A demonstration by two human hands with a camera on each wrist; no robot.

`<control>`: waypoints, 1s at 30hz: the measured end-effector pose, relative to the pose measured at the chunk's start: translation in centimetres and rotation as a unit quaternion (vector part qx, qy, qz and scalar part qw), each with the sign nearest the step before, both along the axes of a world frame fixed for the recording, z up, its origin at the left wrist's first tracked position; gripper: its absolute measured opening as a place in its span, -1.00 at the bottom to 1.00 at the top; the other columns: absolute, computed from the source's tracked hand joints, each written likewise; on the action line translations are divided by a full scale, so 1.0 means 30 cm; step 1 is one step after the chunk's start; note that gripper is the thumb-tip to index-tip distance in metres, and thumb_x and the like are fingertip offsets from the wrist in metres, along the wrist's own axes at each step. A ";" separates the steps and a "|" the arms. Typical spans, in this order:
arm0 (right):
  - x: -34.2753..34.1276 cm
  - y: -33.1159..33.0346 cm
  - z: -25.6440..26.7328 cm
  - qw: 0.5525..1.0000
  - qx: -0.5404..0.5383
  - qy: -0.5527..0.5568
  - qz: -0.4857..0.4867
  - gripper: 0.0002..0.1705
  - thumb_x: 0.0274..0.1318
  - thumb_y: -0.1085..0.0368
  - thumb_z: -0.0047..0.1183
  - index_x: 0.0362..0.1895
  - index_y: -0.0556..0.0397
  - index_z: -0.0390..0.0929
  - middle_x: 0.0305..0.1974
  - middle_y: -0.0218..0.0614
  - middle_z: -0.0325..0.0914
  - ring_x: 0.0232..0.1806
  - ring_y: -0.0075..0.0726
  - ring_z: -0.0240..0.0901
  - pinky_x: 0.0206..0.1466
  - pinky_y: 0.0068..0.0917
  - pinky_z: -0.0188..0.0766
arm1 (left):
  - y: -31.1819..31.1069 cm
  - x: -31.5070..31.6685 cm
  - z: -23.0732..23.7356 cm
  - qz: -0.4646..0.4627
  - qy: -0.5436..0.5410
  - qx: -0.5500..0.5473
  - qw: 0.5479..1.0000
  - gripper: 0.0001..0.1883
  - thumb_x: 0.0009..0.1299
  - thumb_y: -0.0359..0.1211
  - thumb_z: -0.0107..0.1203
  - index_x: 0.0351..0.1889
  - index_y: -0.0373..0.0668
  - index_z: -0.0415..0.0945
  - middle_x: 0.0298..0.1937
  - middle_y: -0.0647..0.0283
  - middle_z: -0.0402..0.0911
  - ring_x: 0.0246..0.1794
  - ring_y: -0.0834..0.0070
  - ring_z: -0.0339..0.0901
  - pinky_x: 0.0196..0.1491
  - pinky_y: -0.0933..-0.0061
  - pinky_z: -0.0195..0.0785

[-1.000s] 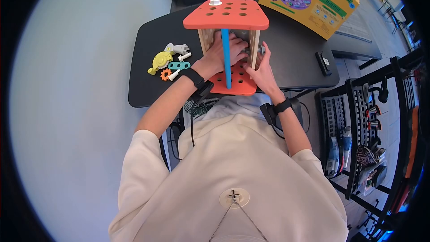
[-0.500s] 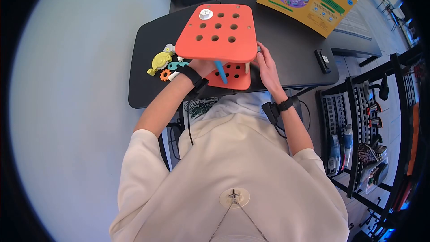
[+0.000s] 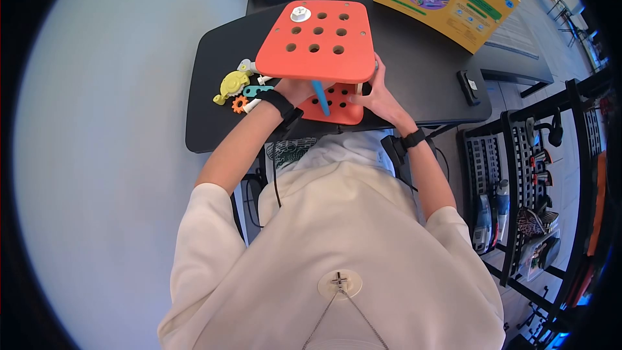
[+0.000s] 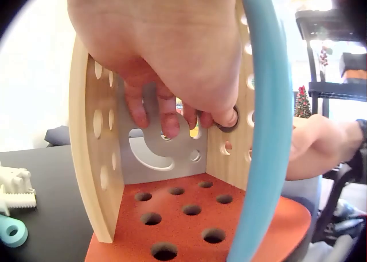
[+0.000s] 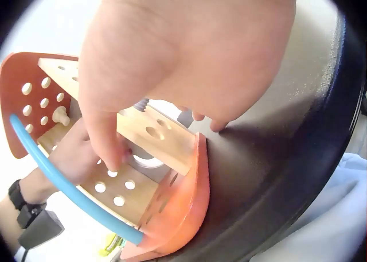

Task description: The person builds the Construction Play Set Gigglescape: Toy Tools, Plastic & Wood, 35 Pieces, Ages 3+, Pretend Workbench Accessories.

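Observation:
A toy construction box has a red top panel (image 3: 327,65), a red holed base (image 4: 183,202), wooden side panels and a blue bar (image 4: 266,124) across its front. My left hand (image 4: 172,55) reaches inside, fingers hanging down, thumb and fingertips at a dark grey round bolt head (image 4: 230,126) on the right-hand panel's inner face. Outside, the grey threaded bolt end (image 5: 141,105) pokes out beneath my right hand (image 5: 189,49). That hand grips the right wooden panel (image 5: 155,138), thumb across its front edge, other fingers outside. A white bolt (image 3: 300,13) stands in the top panel.
Toy parts lie left of the box: a yellow piece (image 3: 233,84), an orange gear (image 3: 240,104), a teal strip (image 3: 258,91). Behind is a yellow carton (image 3: 447,0); a black object (image 3: 468,88) lies by the table's right end. A black shelf rack (image 3: 512,175) stands at right.
The box has tipped, so its top panel faces the head camera more and covers the left hand. The right hand spread, then closed in on the right panel, its thumb coming round the front.

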State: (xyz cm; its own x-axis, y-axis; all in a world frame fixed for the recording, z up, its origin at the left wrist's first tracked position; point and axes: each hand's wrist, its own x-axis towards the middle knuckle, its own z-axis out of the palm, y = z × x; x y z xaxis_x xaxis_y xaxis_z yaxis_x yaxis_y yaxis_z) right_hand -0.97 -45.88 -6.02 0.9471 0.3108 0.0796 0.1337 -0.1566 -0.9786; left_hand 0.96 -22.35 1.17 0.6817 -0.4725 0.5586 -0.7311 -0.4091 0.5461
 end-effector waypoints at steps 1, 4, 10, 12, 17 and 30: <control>0.002 0.009 0.001 1.000 -0.001 0.000 0.001 0.40 0.15 0.29 0.37 0.69 -0.01 -0.57 0.69 0.33 -0.18 0.77 0.26 -0.25 0.73 -0.04 -0.12 | -0.001 0.001 -0.001 0.001 0.000 -0.001 1.000 -0.83 0.45 -0.35 0.32 -0.06 -0.11 0.62 -0.16 0.38 0.71 -0.21 0.47 0.67 -0.17 0.42 0.56; 0.018 0.034 -0.007 0.998 -0.043 -0.036 -0.043 0.36 0.15 0.30 0.39 0.66 0.05 -0.50 0.62 0.35 0.04 0.69 0.31 0.00 0.67 -0.05 0.05 | -0.002 0.007 0.007 0.008 -0.046 0.020 0.999 -0.88 0.42 -0.37 0.31 -0.15 -0.12 0.63 -0.24 0.34 0.71 -0.28 0.44 0.66 -0.23 0.41 0.55; 0.016 0.056 0.013 0.994 -0.045 -0.046 -0.087 0.11 0.14 0.36 0.30 0.54 0.11 -0.27 0.31 0.26 0.52 0.30 0.34 0.53 0.43 -0.02 0.35 | -0.028 0.027 0.042 0.046 -0.178 0.166 0.969 -0.83 0.45 -0.28 0.30 -0.09 -0.10 0.68 -0.22 0.29 0.72 -0.25 0.36 0.69 -0.13 0.35 0.58; 0.030 0.051 0.018 0.995 -0.045 -0.003 -0.085 0.09 0.12 0.37 0.27 0.54 0.12 -0.25 0.28 0.23 0.55 0.27 0.31 0.57 0.38 -0.02 0.40 | -0.055 0.060 0.038 0.061 -0.219 0.220 0.949 -0.82 0.46 -0.26 0.29 -0.07 -0.09 0.68 -0.21 0.29 0.72 -0.24 0.35 0.70 -0.10 0.34 0.59; 0.055 0.050 0.045 0.995 -0.046 -0.019 -0.089 0.07 0.11 0.33 0.26 0.54 0.13 -0.20 0.20 0.23 0.60 0.16 0.32 0.63 0.29 -0.05 0.47 | -0.073 0.155 -0.017 0.028 -0.214 0.234 0.948 -0.77 0.48 -0.22 0.27 0.01 -0.08 0.70 -0.16 0.26 0.73 -0.18 0.27 0.71 0.02 0.27 0.59; -0.010 0.038 0.195 0.985 -0.136 0.002 -0.107 0.03 0.21 0.11 0.22 0.55 0.24 -0.11 0.19 0.20 0.64 0.07 0.25 0.70 0.18 -0.08 0.58 | -0.062 0.196 0.024 -0.050 0.117 0.276 0.953 -0.65 0.62 -0.17 0.07 0.27 -0.03 0.60 -0.05 0.03 0.78 0.01 -0.02 0.71 0.15 0.02 0.56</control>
